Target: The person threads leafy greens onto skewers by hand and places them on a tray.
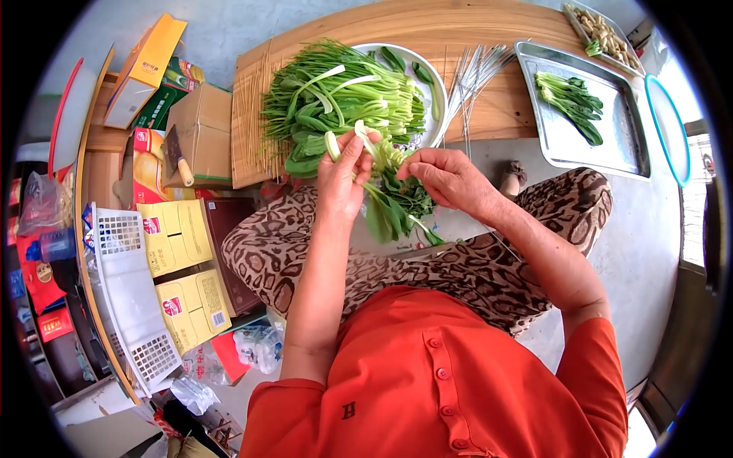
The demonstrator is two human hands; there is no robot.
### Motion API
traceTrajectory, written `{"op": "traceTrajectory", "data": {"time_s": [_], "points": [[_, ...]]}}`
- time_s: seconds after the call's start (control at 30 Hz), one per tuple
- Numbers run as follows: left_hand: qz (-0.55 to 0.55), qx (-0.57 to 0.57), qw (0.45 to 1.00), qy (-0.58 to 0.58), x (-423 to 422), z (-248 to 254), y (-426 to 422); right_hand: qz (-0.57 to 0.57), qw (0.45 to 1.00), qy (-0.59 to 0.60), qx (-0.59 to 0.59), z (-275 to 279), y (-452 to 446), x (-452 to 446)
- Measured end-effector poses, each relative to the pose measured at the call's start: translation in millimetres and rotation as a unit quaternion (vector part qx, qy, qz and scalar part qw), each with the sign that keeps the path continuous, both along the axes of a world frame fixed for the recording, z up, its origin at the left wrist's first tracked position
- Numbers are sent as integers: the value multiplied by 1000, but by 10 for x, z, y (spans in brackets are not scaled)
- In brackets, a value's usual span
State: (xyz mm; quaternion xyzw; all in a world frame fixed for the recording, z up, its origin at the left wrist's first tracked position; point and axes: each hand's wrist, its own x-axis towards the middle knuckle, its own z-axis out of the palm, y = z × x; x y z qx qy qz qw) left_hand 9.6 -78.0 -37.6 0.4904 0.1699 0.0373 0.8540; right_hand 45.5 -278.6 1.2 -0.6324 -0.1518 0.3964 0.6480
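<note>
Pale stalks of leafy greens [334, 145] stand up between the fingers of my left hand [345, 174], which is closed round them over my lap. My right hand [447, 177] is beside it with its fingers pinched together at the greens; what lies between the fingertips is hidden. Dark green leaves [388, 215] hang below and between the hands. Just beyond them, a large heap of green vegetables [336, 91] spreads over the table and partly onto a round white plate [437, 80].
Thin metal skewers [475, 80] and wooden sticks [248, 114] lie on the wooden table [305, 30]. A metal tray [546, 137] holds a bunch of greens [573, 103]. At left are a cardboard box [206, 133], a knife [177, 156] and a white basket [126, 282].
</note>
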Motion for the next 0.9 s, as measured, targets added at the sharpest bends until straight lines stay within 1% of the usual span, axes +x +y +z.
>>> {"op": "traceTrajectory", "data": {"time_s": [0.1,0.17,0.37,0.43,0.53,0.67,0.73,0.77,0.8,0.83,0.87,0.9], "points": [[0,2,1000,-4,-4,-4,6,-1,1000,-5,-3,-21,4,2],[-1,5,1000,-5,-4,-7,10,8,999,-33,2,-55,14,-4],[-5,11,1000,-11,-10,-38,30,10,999,-32,1,-62,3,-5],[-15,31,999,-14,-4,-55,49,13,999,-31,-3,-56,-2,-4],[-23,16,999,-15,-16,-15,42,5,1000,-26,-6,-9,-7,-2],[-63,42,997,23,-61,-89,-53,-12,1000,-15,-7,-44,15,1],[-58,86,994,17,-60,-58,-119,-18,1000,-20,-12,-61,10,18],[-65,200,977,46,-62,-60,-132,-40,999,-29,-16,-79,8,30],[-66,198,977,46,-63,-47,-170,-61,997,-38,-19,-104,8,47],[-36,382,923,-20,-61,-22,-228,-80,997,-19,-10,-144,8,73],[-6,550,831,-85,-63,-4,-276,-81,997,-19,-11,-147,8,89],[0,571,817,-85,-72,-3,-304,-99,995,-2,0,-150,10,98]]}}
